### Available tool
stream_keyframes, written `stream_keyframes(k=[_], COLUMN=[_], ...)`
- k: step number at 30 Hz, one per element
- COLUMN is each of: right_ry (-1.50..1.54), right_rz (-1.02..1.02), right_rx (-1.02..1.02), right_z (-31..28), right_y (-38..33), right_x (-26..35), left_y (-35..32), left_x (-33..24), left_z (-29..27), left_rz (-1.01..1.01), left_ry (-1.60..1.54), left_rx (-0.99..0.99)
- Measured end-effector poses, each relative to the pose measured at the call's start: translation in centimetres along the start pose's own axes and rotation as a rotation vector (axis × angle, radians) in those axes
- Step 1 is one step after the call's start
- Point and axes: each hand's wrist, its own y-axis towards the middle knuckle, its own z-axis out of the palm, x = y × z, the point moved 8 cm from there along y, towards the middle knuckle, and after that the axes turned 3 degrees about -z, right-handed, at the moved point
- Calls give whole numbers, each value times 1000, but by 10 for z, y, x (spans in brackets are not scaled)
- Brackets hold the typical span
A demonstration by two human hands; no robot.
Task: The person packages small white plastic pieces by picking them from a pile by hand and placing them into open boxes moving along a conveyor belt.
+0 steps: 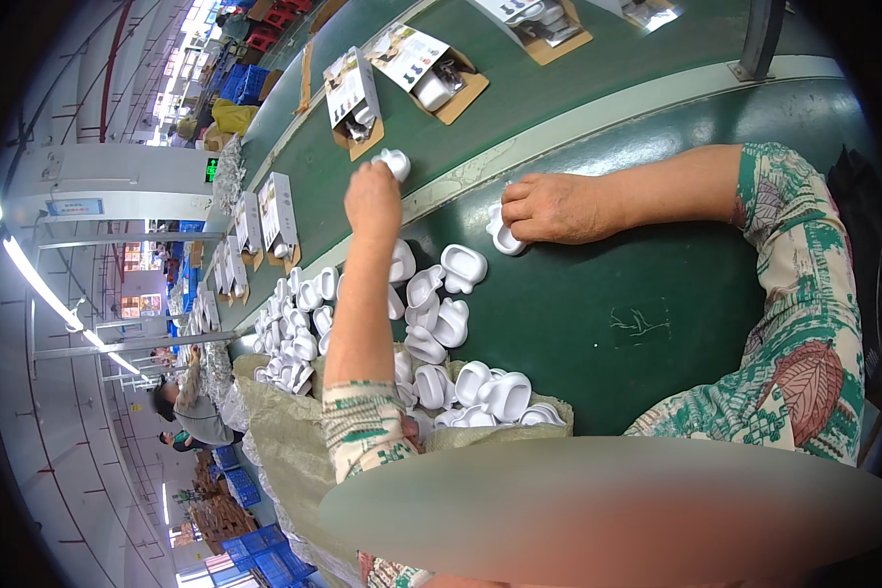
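Observation:
My left hand (372, 199) is stretched out over the green conveyor belt, its fingers closed on a small white plastic part (395, 163) with a rounded outline. On the green worktop, my right hand (562, 208) curls its fingers over a similar white plastic part (506, 238), which rests near the pale rail. Open boxes (351, 93) lie on the belt beyond my left hand, with white pieces showing at their ends. Many more white parts (464, 267), hollow like shallow cups, lie loose to the left of my right hand and around my left forearm.
A pale green woven sack (289, 431) holding white parts lies at the worktop's near left. The pale rail (578, 120) divides worktop from belt, and a metal post (758, 44) rises at the far right. People (201, 412) and blue crates (255, 549) appear at the left.

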Motion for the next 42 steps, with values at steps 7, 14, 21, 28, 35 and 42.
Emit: stream_keyframes(k=[7,14,21,28,35,42], right_ry=[17,-7,-63,-56,-67,-494], right_rz=[1,-26,13,-2,-8,473], right_rx=[-19,-6,-47,-68,-134,-612], right_z=[1,3,1,-1,-3,-112], right_y=[2,4,4,8,4,-65], right_x=[1,3,-3,-2,-4,-86], left_y=[97,141,135,133,153,144], left_x=[15,0,-17,-55,-74,-81], left_z=[7,25,42,37,13,0], left_rz=[93,-12,-223,-78,-119,-80], left_ry=[111,168,-39,46,65,-3], left_rx=[6,8,-3,-111,-115,-51])
